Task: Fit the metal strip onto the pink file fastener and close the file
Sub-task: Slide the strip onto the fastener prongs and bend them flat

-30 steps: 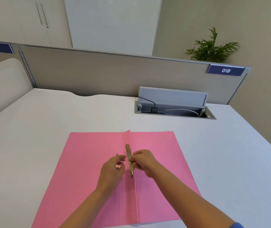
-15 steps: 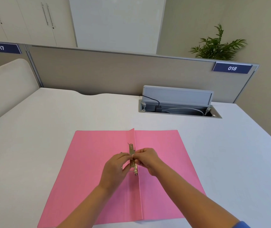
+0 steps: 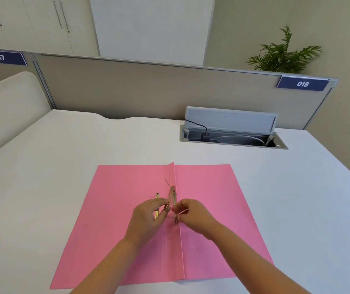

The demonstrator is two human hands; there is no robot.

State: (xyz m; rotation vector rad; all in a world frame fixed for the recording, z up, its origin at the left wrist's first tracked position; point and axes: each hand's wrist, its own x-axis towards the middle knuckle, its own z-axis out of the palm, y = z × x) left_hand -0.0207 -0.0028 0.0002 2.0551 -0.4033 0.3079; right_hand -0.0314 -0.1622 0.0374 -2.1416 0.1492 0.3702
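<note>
A pink file [image 3: 208, 209] lies open flat on the white desk [image 3: 63, 166], its spine fold running toward me. Along the fold sits the brass fastener [image 3: 173, 196], with one thin prong sticking up at its far end. My left hand [image 3: 148, 217] pinches the fastener from the left. My right hand [image 3: 193, 213] pinches a thin prong at the fastener's near end. A second brass strip [image 3: 156, 209] lies on the left leaf, partly hidden by my left hand.
A grey cable box [image 3: 231, 132] with its lid raised is set into the desk at the back right. A beige partition [image 3: 148, 90] closes the far edge, with a plant [image 3: 282, 56] behind it. A padded seat back [image 3: 6, 107] stands at the left.
My hands have drawn slightly apart at the fastener. A thin prong now stands up at the far end. The brass strip on the left leaf shows more.
</note>
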